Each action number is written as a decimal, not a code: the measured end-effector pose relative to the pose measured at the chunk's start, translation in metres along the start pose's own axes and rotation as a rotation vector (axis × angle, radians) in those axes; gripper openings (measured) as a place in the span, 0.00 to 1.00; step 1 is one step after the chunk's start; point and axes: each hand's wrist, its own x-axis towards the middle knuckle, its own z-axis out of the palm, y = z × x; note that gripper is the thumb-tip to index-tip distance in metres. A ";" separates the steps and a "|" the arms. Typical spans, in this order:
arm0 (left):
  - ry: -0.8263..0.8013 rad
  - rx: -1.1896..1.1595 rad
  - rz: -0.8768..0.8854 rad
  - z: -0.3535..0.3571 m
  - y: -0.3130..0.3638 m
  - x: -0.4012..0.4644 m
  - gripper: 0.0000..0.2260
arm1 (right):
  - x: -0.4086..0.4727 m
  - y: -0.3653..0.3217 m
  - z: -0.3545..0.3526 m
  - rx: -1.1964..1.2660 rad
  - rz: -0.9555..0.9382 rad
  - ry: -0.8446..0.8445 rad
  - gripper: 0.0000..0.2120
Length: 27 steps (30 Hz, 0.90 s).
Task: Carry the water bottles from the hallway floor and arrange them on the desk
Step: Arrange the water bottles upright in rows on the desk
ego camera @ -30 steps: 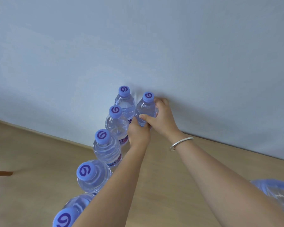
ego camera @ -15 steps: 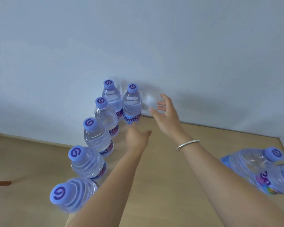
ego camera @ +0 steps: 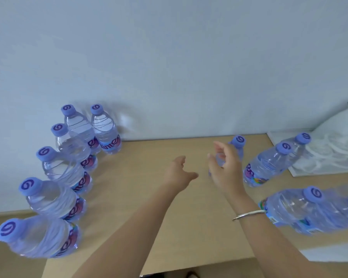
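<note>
upright purple-capped water bottles (ego camera: pixel 106 133) on desk (ego camera: pixel 149 167)

arms: both stretched forward | left hand (ego camera: pixel 178 173): fingers relaxed, empty | right hand (ego camera: pixel 226 167): loosely spread, empty

A plain indoor room, most likely an office or a study at home — the pictures do not settle which. A light wood-laminate counter (ego camera: pixel 149 177) is pushed flush against a bare pale blue-white wall (ego camera: pixel 169 57). Water bottles with purple caps (ego camera: pixel 68 177) stand in a line along the counter's left edge, and more (ego camera: pixel 269 165) stand toward its right edge — stock set out, not a meal. At the far right corner lies a white tray-like thing (ego camera: pixel 319 157), too blurred to name.
</note>
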 end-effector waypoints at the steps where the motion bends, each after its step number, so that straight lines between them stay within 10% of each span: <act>1: -0.014 -0.005 0.008 0.006 0.005 -0.001 0.35 | -0.001 0.004 -0.012 -0.062 -0.054 0.095 0.16; 4: -0.047 -0.016 0.018 0.024 0.014 -0.005 0.34 | 0.006 0.020 -0.036 -0.169 -0.059 0.265 0.23; 8: -0.083 -0.016 -0.001 0.040 0.013 -0.015 0.34 | 0.020 0.044 -0.045 -0.031 0.231 -0.112 0.35; 14: -0.058 0.002 -0.041 0.035 0.002 -0.027 0.34 | 0.031 0.062 -0.036 0.039 0.310 -0.184 0.22; 27: 0.017 -0.061 0.136 0.014 0.002 -0.048 0.28 | 0.021 0.011 -0.022 0.040 0.187 -0.349 0.24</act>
